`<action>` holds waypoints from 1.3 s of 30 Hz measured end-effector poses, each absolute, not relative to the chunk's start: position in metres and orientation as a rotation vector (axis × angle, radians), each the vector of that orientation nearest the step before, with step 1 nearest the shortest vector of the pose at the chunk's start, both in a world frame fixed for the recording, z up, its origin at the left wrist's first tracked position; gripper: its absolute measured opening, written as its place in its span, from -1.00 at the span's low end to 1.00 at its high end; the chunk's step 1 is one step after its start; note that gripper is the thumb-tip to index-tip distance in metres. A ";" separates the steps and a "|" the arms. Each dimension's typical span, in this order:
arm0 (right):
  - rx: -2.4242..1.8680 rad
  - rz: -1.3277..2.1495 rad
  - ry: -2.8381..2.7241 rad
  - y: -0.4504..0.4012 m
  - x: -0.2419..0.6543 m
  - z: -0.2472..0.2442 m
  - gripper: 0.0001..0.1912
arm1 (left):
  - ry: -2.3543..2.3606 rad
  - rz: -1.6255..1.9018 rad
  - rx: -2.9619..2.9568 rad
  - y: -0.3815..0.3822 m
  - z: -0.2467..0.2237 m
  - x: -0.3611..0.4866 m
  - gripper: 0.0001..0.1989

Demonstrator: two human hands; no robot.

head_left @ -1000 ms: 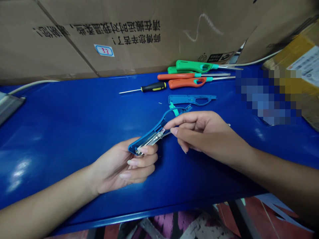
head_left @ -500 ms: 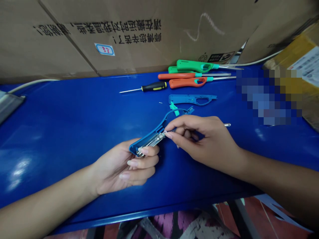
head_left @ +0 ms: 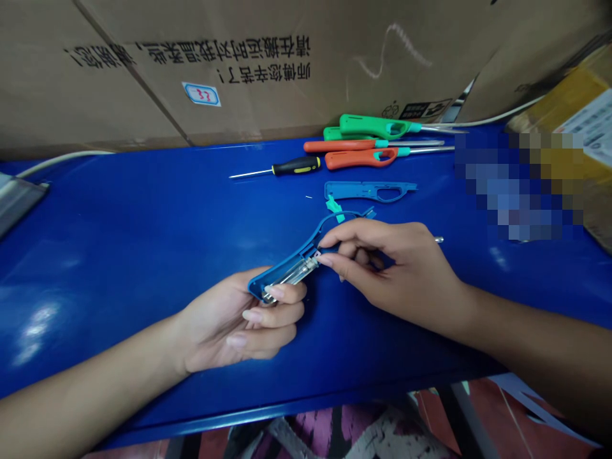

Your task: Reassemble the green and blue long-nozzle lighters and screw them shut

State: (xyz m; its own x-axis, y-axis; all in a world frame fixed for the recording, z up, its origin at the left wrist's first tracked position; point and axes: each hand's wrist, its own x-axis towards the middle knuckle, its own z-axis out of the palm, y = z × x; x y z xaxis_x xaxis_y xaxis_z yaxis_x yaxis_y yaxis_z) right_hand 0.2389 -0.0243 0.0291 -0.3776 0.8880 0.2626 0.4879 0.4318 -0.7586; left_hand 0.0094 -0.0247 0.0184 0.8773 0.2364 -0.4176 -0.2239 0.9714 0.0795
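Note:
My left hand (head_left: 258, 319) is closed around a blue lighter half-shell (head_left: 282, 266), which tilts up to the right. A clear fuel tank (head_left: 292, 274) lies along the shell, under my left fingers. At the tank's upper end, my right hand (head_left: 382, 258) has thumb and forefinger almost together beside a small pale part (head_left: 316, 255). Whether the fingertips grip that part I cannot tell. Just beyond the shell lie a turquoise trigger (head_left: 335, 207) and the other blue half-shell (head_left: 354, 190). A metal tube tip (head_left: 438, 240) shows behind my right hand.
At the back lie green lighters (head_left: 368, 124), orange lighters (head_left: 356, 159) and a black-and-yellow screwdriver (head_left: 296, 166). A tiny pin (head_left: 308, 197) rests on the blue table (head_left: 143, 242). A large cardboard box (head_left: 248, 32) stands behind, with a taped parcel (head_left: 593, 166) at right.
My right fingertips have drawn back very slightly from the tank's end, so the small pale part shows more. My left hand and the shell have barely moved.

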 end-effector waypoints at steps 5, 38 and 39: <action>-1.161 0.727 -2.055 -0.024 0.238 0.028 -0.90 | 0.448 0.239 0.050 -0.024 0.018 0.009 -0.76; -0.900 0.685 -2.664 -0.006 0.264 0.046 -0.76 | 0.940 0.550 2.743 -0.032 0.031 -0.005 -0.75; -0.897 0.690 -2.682 -0.006 0.263 0.046 -0.77 | 0.923 0.546 2.789 -0.033 0.030 -0.004 -0.76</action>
State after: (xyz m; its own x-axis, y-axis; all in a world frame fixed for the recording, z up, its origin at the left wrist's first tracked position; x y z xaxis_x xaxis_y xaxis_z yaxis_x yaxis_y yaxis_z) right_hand 0.2633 -0.0064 0.0456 -0.7863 0.6143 0.0664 0.5059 0.7018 -0.5016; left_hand -0.0042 -0.0328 0.0299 0.7441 0.6010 0.2916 0.5452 -0.7986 0.2547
